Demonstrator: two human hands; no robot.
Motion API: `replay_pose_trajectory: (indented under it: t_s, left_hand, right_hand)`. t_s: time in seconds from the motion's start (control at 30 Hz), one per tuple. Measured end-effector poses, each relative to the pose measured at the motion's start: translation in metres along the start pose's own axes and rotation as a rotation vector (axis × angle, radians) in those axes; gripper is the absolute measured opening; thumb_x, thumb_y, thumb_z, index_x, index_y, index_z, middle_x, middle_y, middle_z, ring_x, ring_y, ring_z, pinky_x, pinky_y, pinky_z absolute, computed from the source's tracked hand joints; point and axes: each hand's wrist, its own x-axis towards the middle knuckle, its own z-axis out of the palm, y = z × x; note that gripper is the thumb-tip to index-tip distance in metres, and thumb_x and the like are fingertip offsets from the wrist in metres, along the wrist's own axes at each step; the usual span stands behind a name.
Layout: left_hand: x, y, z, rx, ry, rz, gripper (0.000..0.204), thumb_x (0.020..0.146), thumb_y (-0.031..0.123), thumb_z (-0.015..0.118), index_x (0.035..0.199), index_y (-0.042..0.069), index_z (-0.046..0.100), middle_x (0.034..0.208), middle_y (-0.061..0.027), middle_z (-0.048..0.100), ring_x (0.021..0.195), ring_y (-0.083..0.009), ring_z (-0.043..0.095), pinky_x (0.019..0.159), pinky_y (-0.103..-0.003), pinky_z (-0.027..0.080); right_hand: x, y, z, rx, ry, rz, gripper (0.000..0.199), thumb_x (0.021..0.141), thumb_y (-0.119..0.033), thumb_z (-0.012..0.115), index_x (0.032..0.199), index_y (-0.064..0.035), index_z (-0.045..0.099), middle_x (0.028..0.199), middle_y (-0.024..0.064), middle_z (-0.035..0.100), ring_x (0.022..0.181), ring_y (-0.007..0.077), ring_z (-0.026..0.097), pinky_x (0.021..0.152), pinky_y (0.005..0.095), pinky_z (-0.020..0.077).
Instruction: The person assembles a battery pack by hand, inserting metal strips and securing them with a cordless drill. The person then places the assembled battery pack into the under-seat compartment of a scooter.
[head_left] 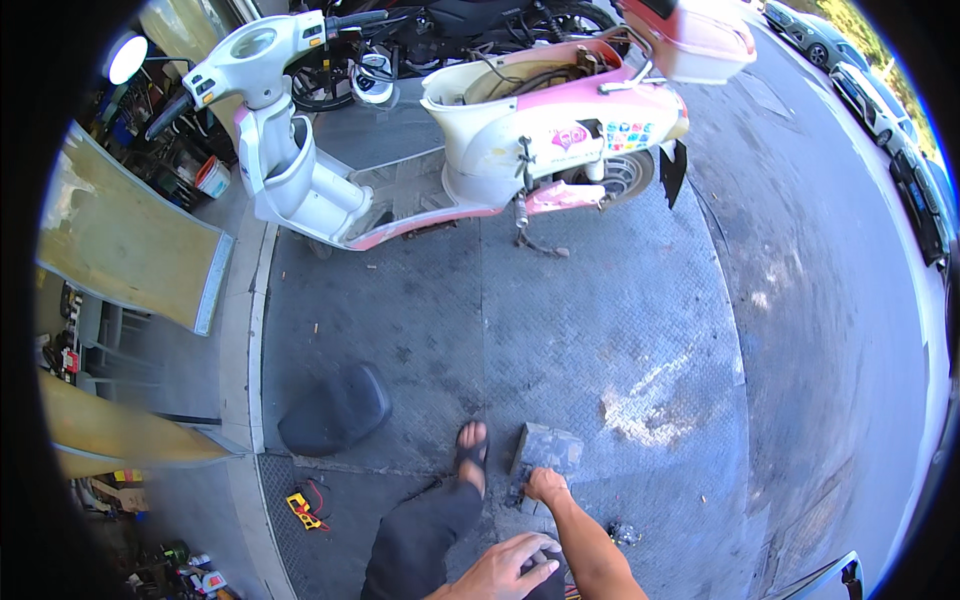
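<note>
My right hand reaches down to the floor with its fingers curled together. It is at the near edge of a grey, worn, box-shaped block. Something small and dark lies at the fingertips, too hidden to name. Closer to me, my left hand lies over my dark-trousered knee, its fingers stretched out and holding nothing. To the left of my sandalled foot, a black scooter seat rests on the floor plates. A yellow multimeter with red and black leads lies at the lower left.
A white and pink scooter stands ahead, its seat opening uncovered and wires showing inside. Behind it is a dark motorcycle. Yellowish panels and tool-filled shelves line the left. Parked cars stand across the road. A crumpled shiny piece lies right of my arm.
</note>
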Motion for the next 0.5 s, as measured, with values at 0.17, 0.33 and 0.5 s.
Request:
replay_pose_trajectory:
  t_s: [0.17,0.33,0.5]
  left_hand:
    - [0.145,-0.066,-0.074,0.31,0.193,-0.137,0.045,0.097,0.021,0.082,0.133,0.0,0.068,0.124,-0.0227,0.075,0.097,-0.0354,0.077,0.092,-0.043,0.062]
    - [0.208,-0.12,-0.102,0.328,0.273,-0.041,0.06,0.098,0.041,0.08,0.139,0.0,0.065,0.125,-0.0243,0.073,0.11,-0.0389,0.074,0.098,-0.048,0.06]
    - [0.223,-0.137,-0.125,0.156,0.158,-0.407,0.067,0.1,0.051,0.079,0.141,0.001,0.064,0.131,-0.0238,0.073,0.119,-0.0396,0.073,0.101,-0.047,0.058]
  right_hand:
    - [0.026,0.007,-0.005,0.001,-0.1,0.031,0.047,0.099,-0.034,0.069,0.133,-0.0038,0.077,0.143,0.0227,0.073,0.136,0.0389,0.07,0.114,0.0491,0.0567]
    - [0.013,-0.013,-0.025,-0.069,-0.166,0.05,0.045,0.105,-0.033,0.059,0.136,-0.0066,0.077,0.142,0.0201,0.075,0.134,0.0365,0.072,0.112,0.0489,0.0576]
    - [-0.085,-0.041,-0.107,-0.227,-0.166,0.013,0.04,0.105,-0.029,0.053,0.124,-0.0078,0.081,0.132,0.0205,0.079,0.124,0.0374,0.077,0.102,0.0515,0.0616]
